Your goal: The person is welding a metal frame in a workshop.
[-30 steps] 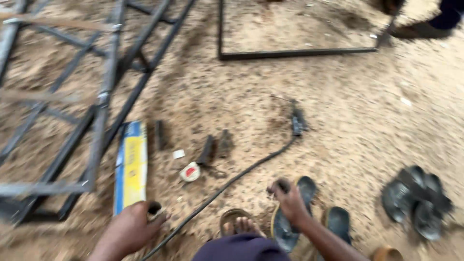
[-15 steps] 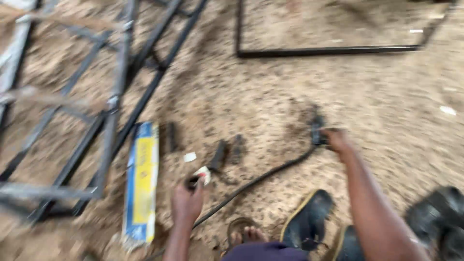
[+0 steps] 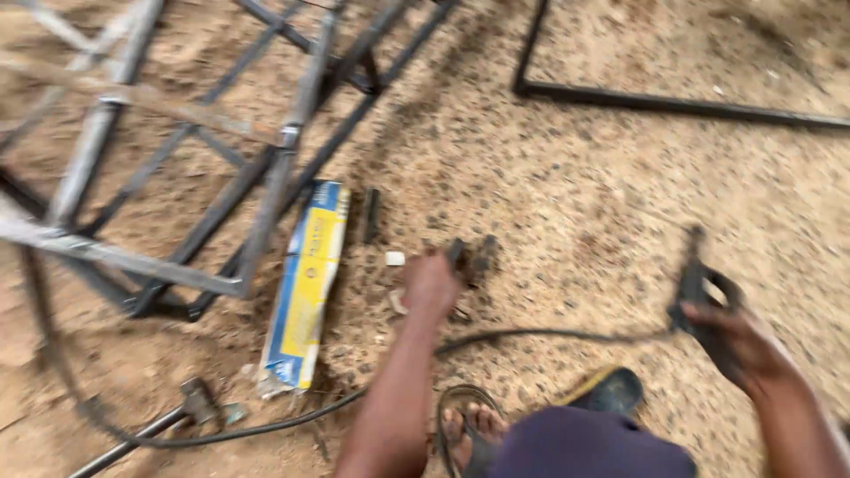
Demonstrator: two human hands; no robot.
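Observation:
My right hand grips a dark welding electrode holder at the right, lifted a little off the sandy ground. Its black cable runs left across the ground toward my foot. My left hand reaches forward and rests over small items on the ground: a pale round piece partly hidden under it, and dark metal bits just past the fingers. Motion blur hides whether these fingers hold anything. A blue and yellow flat box lies to the left of that hand.
A welded metal frame of grey and black bars lies at the left. A black rectangular frame lies at the top right. A hammer-like tool lies at the lower left. My sandalled foot and a dark slipper are at the bottom.
My right hand has picked up the electrode holder and drawn it right and nearer. My left hand has moved from beside the box onto the small items. The view has shifted left.

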